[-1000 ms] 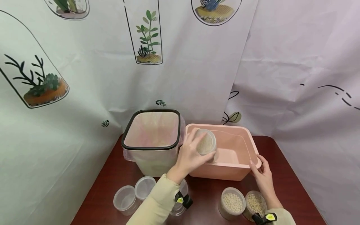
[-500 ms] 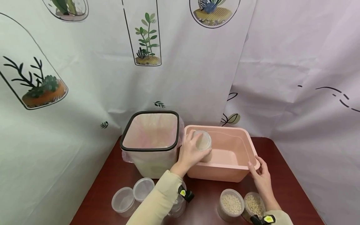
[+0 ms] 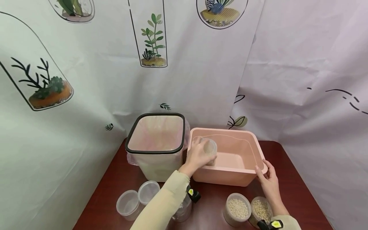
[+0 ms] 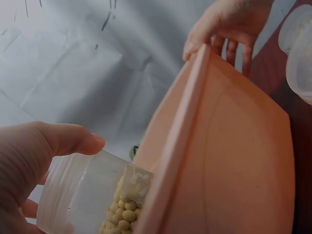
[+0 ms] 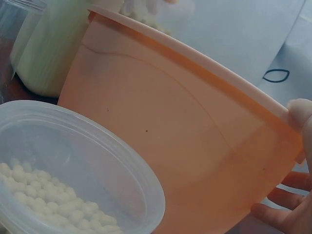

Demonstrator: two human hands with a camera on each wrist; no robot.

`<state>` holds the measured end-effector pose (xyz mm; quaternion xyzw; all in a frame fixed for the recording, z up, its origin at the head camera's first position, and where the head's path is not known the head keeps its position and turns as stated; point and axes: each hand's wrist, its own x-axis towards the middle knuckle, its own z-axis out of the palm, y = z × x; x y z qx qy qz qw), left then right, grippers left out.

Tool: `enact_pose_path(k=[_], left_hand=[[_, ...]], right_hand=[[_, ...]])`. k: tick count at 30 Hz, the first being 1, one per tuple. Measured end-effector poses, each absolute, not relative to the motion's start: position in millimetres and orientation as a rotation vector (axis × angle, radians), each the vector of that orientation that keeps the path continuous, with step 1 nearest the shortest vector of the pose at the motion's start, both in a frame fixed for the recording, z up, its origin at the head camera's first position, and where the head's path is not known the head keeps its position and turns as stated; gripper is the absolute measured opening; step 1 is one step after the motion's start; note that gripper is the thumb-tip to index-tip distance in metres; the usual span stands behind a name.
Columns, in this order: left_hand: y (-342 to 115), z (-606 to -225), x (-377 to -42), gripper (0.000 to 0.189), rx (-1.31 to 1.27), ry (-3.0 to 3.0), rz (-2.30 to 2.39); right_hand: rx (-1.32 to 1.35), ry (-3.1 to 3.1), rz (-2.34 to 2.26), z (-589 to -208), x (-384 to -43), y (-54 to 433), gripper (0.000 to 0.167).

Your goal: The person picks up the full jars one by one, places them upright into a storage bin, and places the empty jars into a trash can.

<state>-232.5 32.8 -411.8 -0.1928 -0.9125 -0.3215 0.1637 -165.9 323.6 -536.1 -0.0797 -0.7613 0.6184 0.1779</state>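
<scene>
My left hand (image 3: pixel 198 156) grips a clear plastic jar (image 3: pixel 211 149) inside the left end of a pink tub (image 3: pixel 224 177). Pale yellow soybeans (image 4: pixel 122 217) lie in the jar's lower part, as the left wrist view shows; its base is hidden behind the tub's rim. My thumb lies along the jar's side near its lid. At the tub's front right corner, my right hand (image 3: pixel 269 182) holds the rim, thumb on top and fingers against the outside. Close to that wrist stand two jars of pale beans, a left jar (image 3: pixel 237 209) and a right jar (image 3: pixel 261 209).
A bin (image 3: pixel 156 166) with a black rim and pink liner stands left of the tub. In front of it are clear containers: one at far left (image 3: pixel 128 204), one beside it (image 3: pixel 148 191), and another jar (image 3: pixel 184 210) partly behind my left sleeve. A patterned cloth (image 3: pixel 189 83) hangs behind.
My left hand has lowered the jar deeper into the tub's left end, moving it slightly left. The right hand has kept its hold on the rim.
</scene>
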Motion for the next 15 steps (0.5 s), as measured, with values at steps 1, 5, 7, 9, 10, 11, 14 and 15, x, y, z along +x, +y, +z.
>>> enact_pose_path(k=[1, 5, 7, 9, 10, 11, 14, 15], left_hand=[[34, -414, -234, 0.059, -0.549, -2.613, -0.920], [36, -422, -239, 0.062, -0.532, -2.668, -0.871], [38, -426, -241, 0.063, -0.528, -2.707, -0.825], [40, -430, -243, 0.064, -0.529, -2.738, -0.794], [40, -432, -244, 0.063, -0.530, -2.751, -0.781], [41, -433, -245, 0.063, -0.528, -2.766, -0.768], [41, -436, -245, 0.061, -0.512, -2.787, -0.748], [41, -437, -246, 0.060, -0.506, -2.792, -0.741]], right_hand=[[-0.230, -2.155, 1.746, -534, -165, 323, 0.059], [-0.230, -2.111, 1.808, -519, -159, 314, 0.059], [-0.248, -2.122, 1.809, -511, -155, 311, 0.059], [-0.272, -2.137, 1.806, -506, -152, 308, 0.059], [-0.281, -2.141, 1.806, -504, -151, 308, 0.059], [-0.288, -2.151, 1.801, -503, -151, 308, 0.059], [-0.300, -2.183, 1.784, -501, -152, 307, 0.060], [-0.293, -2.180, 1.783, -501, -152, 307, 0.060]])
